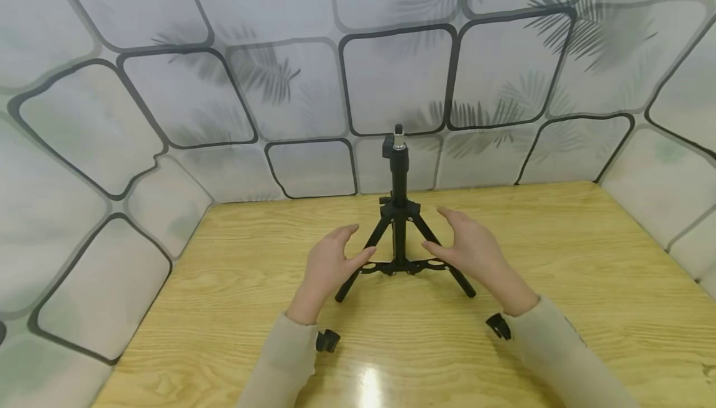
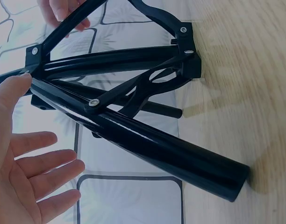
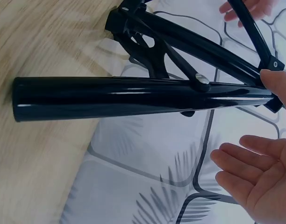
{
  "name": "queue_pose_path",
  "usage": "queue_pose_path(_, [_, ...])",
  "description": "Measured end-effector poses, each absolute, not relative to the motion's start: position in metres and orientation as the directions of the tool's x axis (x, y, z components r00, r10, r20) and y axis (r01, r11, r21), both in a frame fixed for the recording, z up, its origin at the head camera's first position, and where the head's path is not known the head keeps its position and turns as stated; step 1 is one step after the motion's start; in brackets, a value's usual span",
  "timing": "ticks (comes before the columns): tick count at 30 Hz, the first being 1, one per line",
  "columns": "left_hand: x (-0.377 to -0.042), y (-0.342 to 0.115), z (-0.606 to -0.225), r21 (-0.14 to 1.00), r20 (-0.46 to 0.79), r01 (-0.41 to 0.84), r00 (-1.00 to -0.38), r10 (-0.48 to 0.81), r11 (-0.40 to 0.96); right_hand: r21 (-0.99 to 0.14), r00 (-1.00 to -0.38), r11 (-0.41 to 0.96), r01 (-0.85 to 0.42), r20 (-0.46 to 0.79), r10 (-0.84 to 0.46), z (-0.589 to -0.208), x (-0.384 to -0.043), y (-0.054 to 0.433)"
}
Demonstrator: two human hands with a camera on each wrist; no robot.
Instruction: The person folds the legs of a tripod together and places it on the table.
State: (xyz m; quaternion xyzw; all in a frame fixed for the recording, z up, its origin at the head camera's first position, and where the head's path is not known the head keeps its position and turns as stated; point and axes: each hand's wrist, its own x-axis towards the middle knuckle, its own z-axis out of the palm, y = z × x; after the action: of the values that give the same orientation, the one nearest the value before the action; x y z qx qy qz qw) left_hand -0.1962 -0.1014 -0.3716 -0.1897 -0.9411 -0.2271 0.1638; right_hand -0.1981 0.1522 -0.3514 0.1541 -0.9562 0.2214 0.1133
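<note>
Two hands in all: from the left, a left hand [image 1: 331, 264] out of a beige sleeve [image 1: 279, 358], with thumb and fingers spread well apart and nothing in hold, just beside the left leg [image 1: 349, 282] of a black tripod [image 1: 399, 234], with any touch impossible to tell. Next, midway between both hands, the same tripod, upright on splayed legs on a wood-grain table [image 1: 224, 283], before a patterned wall [image 1: 313, 97]. Farther right, a right hand [image 1: 475, 249], likewise spread wide and empty, just beside the right leg [image 1: 462, 282], with touch again impossible to tell.
</note>
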Motion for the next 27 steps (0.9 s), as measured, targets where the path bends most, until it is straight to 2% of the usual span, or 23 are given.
queue_pose_path(5, [-0.196,-0.102,-0.373,0.392,0.382,0.438,-0.878,0.29,0.809,-0.424,-0.913,0.824,-0.376,0.321,-0.252,-0.346,-0.198,0.15])
queue_pose_path(12, [-0.194,-0.104,-0.373,0.483,0.345,0.436,-0.892,0.292,0.76,-0.475,-0.875,0.766,-0.433,0.427,-0.231,-0.332,-0.2,0.148])
queue_pose_path(21, [-0.19,-0.108,-0.375,0.582,0.262,0.395,-0.919,0.296,0.71,-0.535,-0.845,0.694,-0.482,0.493,-0.207,-0.316,-0.207,0.142])
queue_pose_path(27, [-0.187,-0.113,-0.38,0.618,0.236,0.392,-0.919,0.316,0.681,-0.554,-0.794,0.622,-0.554,0.577,-0.193,-0.302,-0.213,0.137])
